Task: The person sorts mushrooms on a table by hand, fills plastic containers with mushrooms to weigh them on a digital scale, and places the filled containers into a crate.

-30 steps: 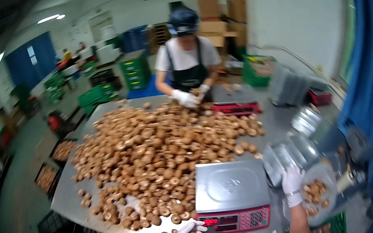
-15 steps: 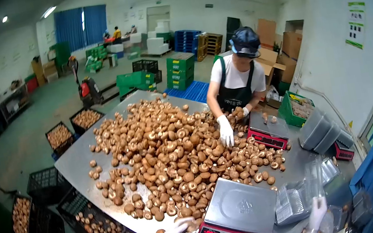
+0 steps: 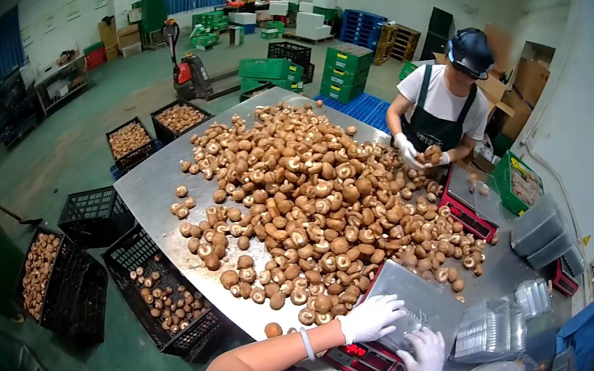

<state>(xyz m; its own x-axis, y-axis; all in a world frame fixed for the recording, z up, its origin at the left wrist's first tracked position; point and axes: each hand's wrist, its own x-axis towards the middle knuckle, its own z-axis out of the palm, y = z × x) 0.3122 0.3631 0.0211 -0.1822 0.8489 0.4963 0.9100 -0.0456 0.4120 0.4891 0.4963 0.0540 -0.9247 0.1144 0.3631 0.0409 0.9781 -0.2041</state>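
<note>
My left hand [image 3: 373, 319], in a white glove, reaches across the near scale [image 3: 379, 370] with its fingers stretched out over the metal plate. My right hand [image 3: 425, 362], gloved too, is at the plate's near right side, fingers spread. Between them is a faint, see-through shape, perhaps a clear plastic tray; its outline is hard to make out. Just beyond the scale lies a large heap of brown mushrooms [image 3: 316, 206] on the metal table [image 3: 157, 197]. Neither hand touches a mushroom.
A co-worker [image 3: 440, 102] across the table handles mushrooms beside a second scale [image 3: 468, 220]. Clear plastic trays [image 3: 490, 330] are stacked to my right. Black crates [image 3: 163, 298] with mushrooms stand on the floor at left. A pallet jack [image 3: 190, 73] stands farther back.
My left hand has moved from the scale's left side to over its plate. My right hand has come left from the plastic trays to the scale. The view has shifted; the co-worker's hands have drawn back.
</note>
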